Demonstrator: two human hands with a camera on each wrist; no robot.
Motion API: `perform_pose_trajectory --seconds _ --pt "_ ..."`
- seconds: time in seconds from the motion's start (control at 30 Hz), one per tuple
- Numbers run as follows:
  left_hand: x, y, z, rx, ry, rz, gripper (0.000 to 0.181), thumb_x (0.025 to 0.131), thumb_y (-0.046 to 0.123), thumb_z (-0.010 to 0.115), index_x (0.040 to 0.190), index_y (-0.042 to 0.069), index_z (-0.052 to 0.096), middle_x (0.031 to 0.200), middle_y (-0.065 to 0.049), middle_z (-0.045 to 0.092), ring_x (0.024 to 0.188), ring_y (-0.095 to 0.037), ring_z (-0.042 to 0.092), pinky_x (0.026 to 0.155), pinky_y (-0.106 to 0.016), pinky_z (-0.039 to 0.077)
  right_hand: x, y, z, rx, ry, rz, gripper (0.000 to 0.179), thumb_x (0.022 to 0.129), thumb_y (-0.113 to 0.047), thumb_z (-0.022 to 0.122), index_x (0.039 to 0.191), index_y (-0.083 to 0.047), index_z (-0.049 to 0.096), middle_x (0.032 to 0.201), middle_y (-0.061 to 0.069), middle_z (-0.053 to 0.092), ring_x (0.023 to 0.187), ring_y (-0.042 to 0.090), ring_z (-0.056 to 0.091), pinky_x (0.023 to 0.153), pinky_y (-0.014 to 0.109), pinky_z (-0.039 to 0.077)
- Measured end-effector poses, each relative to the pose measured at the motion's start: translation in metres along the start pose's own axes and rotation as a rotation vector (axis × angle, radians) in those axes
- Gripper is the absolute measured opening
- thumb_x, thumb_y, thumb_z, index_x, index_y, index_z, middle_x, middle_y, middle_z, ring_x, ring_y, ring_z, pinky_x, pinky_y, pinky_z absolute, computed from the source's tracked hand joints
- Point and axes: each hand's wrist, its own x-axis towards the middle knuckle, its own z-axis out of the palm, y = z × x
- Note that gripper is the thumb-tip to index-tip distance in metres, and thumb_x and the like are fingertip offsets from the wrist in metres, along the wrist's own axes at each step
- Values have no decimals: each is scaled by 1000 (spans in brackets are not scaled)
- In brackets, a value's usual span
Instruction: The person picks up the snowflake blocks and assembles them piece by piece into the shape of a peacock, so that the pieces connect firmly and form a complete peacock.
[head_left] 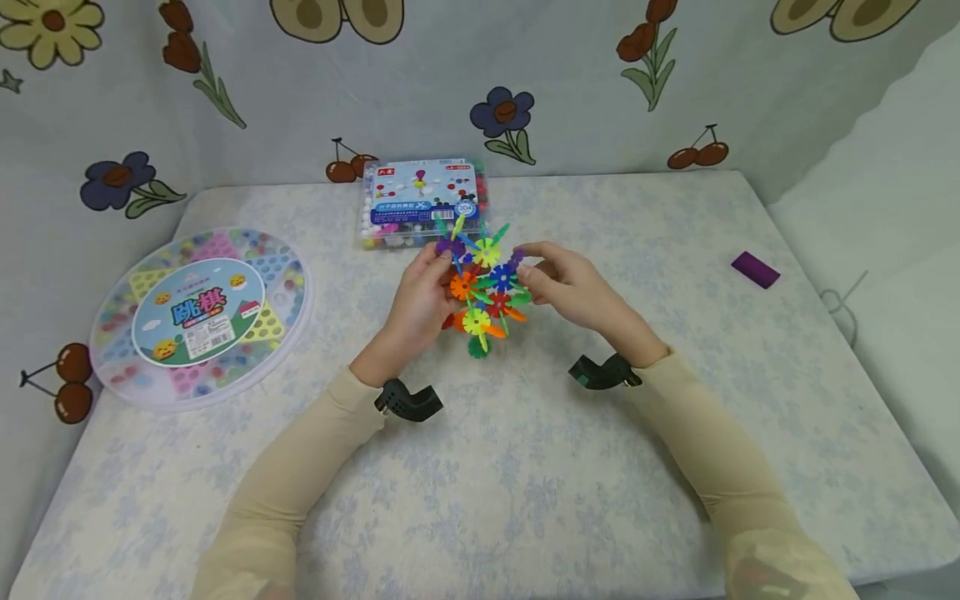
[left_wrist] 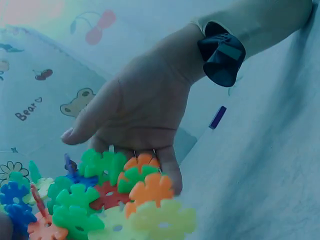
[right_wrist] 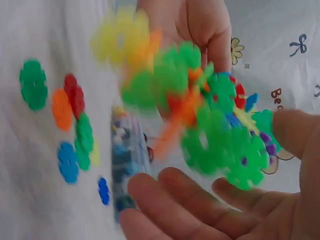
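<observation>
The plastic flowers (head_left: 498, 303) were yellow, orange, red, blue, green and purple. The table (head_left: 525, 500) was white, mottled pale blue. Near its left edge, the round box (head_left: 201, 317) had a light-blue middle ringed by pink, yellow and blue triangles. By the far edge, a box (head_left: 423, 200) showed blue and white. The block (head_left: 756, 270) near the right edge was purple; the sleeves (head_left: 300, 467) were beige.

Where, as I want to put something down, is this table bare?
The front of the table, between the forearms, is bare; so is the back right stretch between the box and the purple block. Crowded: the middle, where left hand and right hand flank the flower toy near loose discs, and the left, under the round game.
</observation>
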Motion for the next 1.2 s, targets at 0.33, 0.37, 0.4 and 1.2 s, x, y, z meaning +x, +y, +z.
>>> perform_pose_trajectory --seconds 0.33,0.37,0.4,1.2 --pt "-6 -4 7 -225 20 121 17 112 18 31 109 18 47 99 2 54 90 -13 48 81 -24 40 6 7 16 390 41 19 29 98 -8 65 123 1 53 103 9 75 84 11 75 81 33 64" --pt "-6 -3 7 -222 20 119 19 112 21 30 108 17 49 97 3 55 89 -13 49 82 -23 42 6 8 15 401 66 5 22 98 -7 65 116 1 56 100 5 75 81 10 74 78 31 64" --pt "-7 -3 7 -223 23 112 23 112 24 29 105 16 50 95 3 57 87 -13 49 81 -23 43 6 8 14 408 89 -4 15 98 -7 64 110 0 57 96 1 75 79 9 73 76 29 63" --pt "-5 -1 2 -240 9 46 34 106 36 33 97 15 58 93 1 70 92 -19 69 104 -39 55 0 4 -11 377 185 -8 15 98 -4 61 111 0 56 84 -12 72 73 6 74 71 22 60"
